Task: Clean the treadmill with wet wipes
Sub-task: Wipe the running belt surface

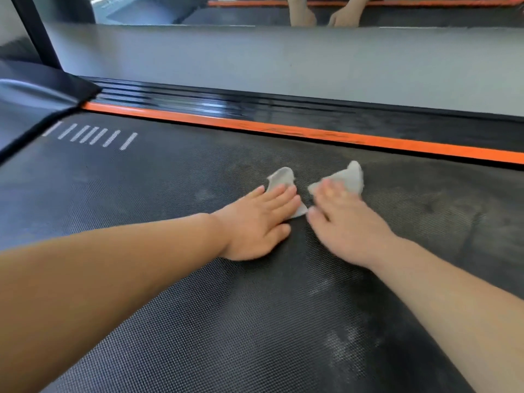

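Bare arms first: left forearm (pixel 99 268) and right forearm (pixel 453 293) both reach out toward the orange stripe (pixel 312 134) that runs along the far edge of the treadmill belt (pixel 226 321).

Left hand (pixel 261 222) lies palm down on the belt on the near side of the stripe. The fingers are straight and a little spread, so it's not gripping, just pressing flat on the left wipe (pixel 280 177). That greyish wipe pokes out past the fingertips toward the stripe.

Right hand (pixel 346 222) sits just beside it, also short of the stripe. Same deal: flat, fingers straight, pressing on the right wipe (pixel 350 177), whose crumpled corner sticks up on the stripe side. This hand is kinda blurry, so I can't make out finer finger detail.

The belt is black with a dotted texture, and it has pale dusty smudges on the near side of the stripe by the right forearm.

White dashes (pixel 96 136) are printed on the belt near the stripe's left end, next to the black motor cover (pixel 34 92).

Past the stripe is a glossy black side rail (pixel 198 102) touching it, then grey floor (pixel 255 58), then a mirror (pixel 241 9) reflecting two hands.
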Demonstrator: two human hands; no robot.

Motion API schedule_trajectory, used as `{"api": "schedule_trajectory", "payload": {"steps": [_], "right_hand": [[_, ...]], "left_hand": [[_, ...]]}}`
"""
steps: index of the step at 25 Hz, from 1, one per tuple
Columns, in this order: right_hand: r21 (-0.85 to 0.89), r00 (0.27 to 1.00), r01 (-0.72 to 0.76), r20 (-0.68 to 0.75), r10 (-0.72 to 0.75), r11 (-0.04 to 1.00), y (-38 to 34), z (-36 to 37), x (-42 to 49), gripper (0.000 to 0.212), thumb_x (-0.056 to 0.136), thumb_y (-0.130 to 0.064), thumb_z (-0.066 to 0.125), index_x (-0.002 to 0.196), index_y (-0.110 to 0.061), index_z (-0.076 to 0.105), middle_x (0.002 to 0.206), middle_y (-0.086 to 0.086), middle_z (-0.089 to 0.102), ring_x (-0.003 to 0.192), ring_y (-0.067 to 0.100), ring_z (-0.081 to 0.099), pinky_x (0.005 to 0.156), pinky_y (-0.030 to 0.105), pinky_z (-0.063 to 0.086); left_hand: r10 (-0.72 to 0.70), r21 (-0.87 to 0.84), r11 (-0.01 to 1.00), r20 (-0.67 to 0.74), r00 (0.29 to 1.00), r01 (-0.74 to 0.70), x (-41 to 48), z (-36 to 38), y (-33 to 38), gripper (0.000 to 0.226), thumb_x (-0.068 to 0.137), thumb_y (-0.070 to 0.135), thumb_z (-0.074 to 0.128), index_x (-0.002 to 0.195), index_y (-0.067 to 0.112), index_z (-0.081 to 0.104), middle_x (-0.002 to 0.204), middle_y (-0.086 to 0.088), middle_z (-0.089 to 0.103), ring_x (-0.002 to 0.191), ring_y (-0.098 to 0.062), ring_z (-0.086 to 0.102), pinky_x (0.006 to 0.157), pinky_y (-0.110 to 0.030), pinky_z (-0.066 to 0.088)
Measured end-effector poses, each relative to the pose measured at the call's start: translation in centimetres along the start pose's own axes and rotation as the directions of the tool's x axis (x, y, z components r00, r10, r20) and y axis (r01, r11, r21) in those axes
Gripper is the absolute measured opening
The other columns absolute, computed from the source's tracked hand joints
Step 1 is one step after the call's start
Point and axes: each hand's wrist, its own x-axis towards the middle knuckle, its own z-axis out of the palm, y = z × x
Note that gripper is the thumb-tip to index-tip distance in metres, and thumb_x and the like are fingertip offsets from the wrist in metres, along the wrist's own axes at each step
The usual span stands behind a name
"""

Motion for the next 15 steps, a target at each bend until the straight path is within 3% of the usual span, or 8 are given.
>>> {"api": "schedule_trajectory", "payload": {"steps": [2,3,5,6,8,10,12,15], "right_hand": [[0.041,0.986,0.160,0.045,-0.161,0.986,-0.4,-0.1,-0.5,0.063,0.107,-0.046,0.025,0.164,-0.020,0.018,0.172,-0.007,0.004,0.157,0.007,-0.002,0.127,0.029,-0.003],[0.058,0.988,0.151,0.007,-0.152,0.987,0.1,-0.6,-0.5,0.060,0.107,-0.046,0.024,0.163,-0.023,0.024,0.172,-0.009,0.011,0.156,0.006,0.005,0.128,0.031,0.003],[0.057,0.993,-0.036,-0.114,0.042,0.998,2.4,-1.4,0.2,0.054,0.107,-0.045,0.020,0.154,-0.025,0.038,0.164,-0.007,0.029,0.150,0.012,0.023,0.125,0.037,0.015],[0.013,0.979,-0.148,-0.139,0.148,0.989,3.6,-1.6,0.4,0.055,0.107,-0.045,0.017,0.153,-0.022,0.037,0.163,-0.005,0.030,0.149,0.014,0.024,0.124,0.040,0.015],[-0.030,0.972,-0.211,-0.117,0.206,0.977,4.5,-1.5,0.7,0.063,0.104,-0.048,0.014,0.157,-0.017,0.032,0.166,-0.002,0.025,0.153,0.014,0.016,0.127,0.042,0.009],[0.049,0.998,-0.051,-0.037,0.053,0.997,4.2,-1.2,0.8,0.062,0.105,-0.049,0.018,0.159,-0.021,0.029,0.170,-0.002,0.018,0.156,0.010,0.004,0.128,0.039,0.002],[0.067,1.000,0.013,0.007,-0.014,0.998,4.3,-1.5,0.2,0.062,0.104,-0.053,0.018,0.160,-0.029,0.026,0.172,-0.008,0.009,0.157,0.005,-0.002,0.128,0.039,-0.007],[-0.032,0.945,-0.308,-0.123,0.302,0.951,7.8,-2.7,-0.4,0.071,0.100,-0.056,0.006,0.159,-0.023,0.029,0.171,-0.003,0.016,0.157,0.013,0.008,0.127,0.049,-0.006]], "left_hand": [[0.039,-0.016,0.999,0.020,0.999,-0.039,-0.4,-0.7,-2.2,0.067,0.105,0.050,0.013,0.165,0.025,-0.003,0.170,0.009,-0.012,0.156,-0.006,-0.015,0.126,-0.039,-0.012],[-0.074,-0.024,0.997,0.018,0.997,0.074,-0.4,-1.1,-3.7,0.068,0.102,0.052,0.010,0.164,0.027,-0.003,0.171,0.009,-0.012,0.155,-0.005,-0.015,0.126,-0.040,-0.014],[-0.317,-0.011,0.948,0.011,0.948,0.318,-0.2,-0.9,-4.9,0.066,0.105,0.051,0.008,0.164,0.025,-0.004,0.172,0.005,-0.012,0.156,-0.006,-0.016,0.126,-0.043,-0.013],[-0.323,-0.031,0.946,0.006,0.946,0.323,0.1,-0.6,-4.1,0.067,0.104,0.052,0.008,0.165,0.023,-0.001,0.172,0.003,-0.011,0.156,-0.008,-0.015,0.126,-0.044,-0.011],[-0.129,-0.076,0.989,0.007,0.992,0.129,0.9,-0.3,-0.8,0.075,0.098,0.056,0.005,0.166,0.023,0.005,0.172,0.005,-0.007,0.157,-0.008,-0.012,0.126,-0.041,-0.011],[0.049,-0.122,0.991,0.019,0.999,-0.047,1.3,-0.8,0.1,0.073,0.097,0.057,0.006,0.165,0.029,0.004,0.168,0.015,-0.010,0.155,-0.001,-0.014,0.125,-0.036,-0.015],[0.031,-0.092,0.995,0.004,1.000,-0.031,2.1,-1.6,-1.9,0.076,0.092,0.063,0.001,0.163,0.035,0.001,0.168,0.020,-0.010,0.154,0.004,-0.014,0.126,-0.040,-0.016],[-0.239,-0.021,0.971,-0.026,0.971,0.238,3.3,-1.1,-3.6,0.080,0.091,0.063,-0.003,0.164,0.030,-0.002,0.171,0.011,-0.010,0.156,-0.002,-0.011,0.127,-0.044,-0.012]]}}
